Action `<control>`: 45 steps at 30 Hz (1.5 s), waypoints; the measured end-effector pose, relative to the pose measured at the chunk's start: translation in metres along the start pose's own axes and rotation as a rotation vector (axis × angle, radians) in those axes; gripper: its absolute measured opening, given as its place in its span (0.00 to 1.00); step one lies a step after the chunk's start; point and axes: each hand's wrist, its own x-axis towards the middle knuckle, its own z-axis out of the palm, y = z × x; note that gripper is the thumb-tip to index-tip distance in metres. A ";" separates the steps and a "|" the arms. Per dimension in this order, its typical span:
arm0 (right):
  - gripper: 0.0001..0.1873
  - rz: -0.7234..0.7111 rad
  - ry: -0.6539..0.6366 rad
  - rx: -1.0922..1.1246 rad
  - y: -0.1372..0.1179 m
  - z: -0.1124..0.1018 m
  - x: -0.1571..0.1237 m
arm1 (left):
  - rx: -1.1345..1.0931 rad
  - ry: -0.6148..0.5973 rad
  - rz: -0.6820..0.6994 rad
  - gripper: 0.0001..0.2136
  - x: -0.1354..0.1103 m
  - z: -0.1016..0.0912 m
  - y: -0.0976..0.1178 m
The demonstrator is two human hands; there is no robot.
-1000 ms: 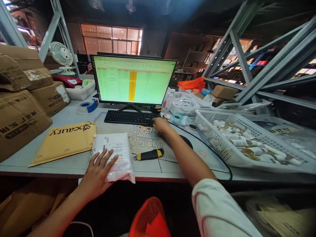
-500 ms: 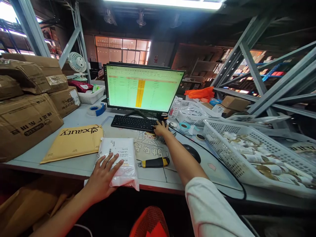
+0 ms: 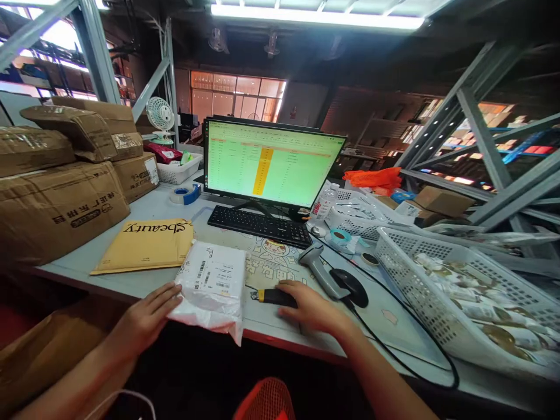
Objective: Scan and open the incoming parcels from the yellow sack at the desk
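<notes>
Crinkled white mailer [image 3: 212,286] — left hand [image 3: 146,319] against

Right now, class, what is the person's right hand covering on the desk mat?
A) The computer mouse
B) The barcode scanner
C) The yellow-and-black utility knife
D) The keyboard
C: the right hand lies over the yellow-and-black utility knife, with only the knife's near end showing past the fingers.
</notes>
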 end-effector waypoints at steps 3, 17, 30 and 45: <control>0.20 0.033 0.079 -0.033 -0.001 0.015 -0.006 | -0.054 0.134 -0.009 0.16 0.037 -0.021 -0.010; 0.25 -0.131 0.567 0.067 -0.083 -0.109 -0.011 | -0.434 0.483 -0.660 0.13 0.199 -0.026 -0.006; 0.24 -0.166 0.435 -0.254 -0.130 -0.103 0.016 | -0.107 0.655 -0.436 0.25 0.178 -0.010 0.019; 0.25 0.405 0.291 -0.287 0.014 0.015 0.009 | 0.078 0.066 -0.208 0.13 0.176 -0.093 0.013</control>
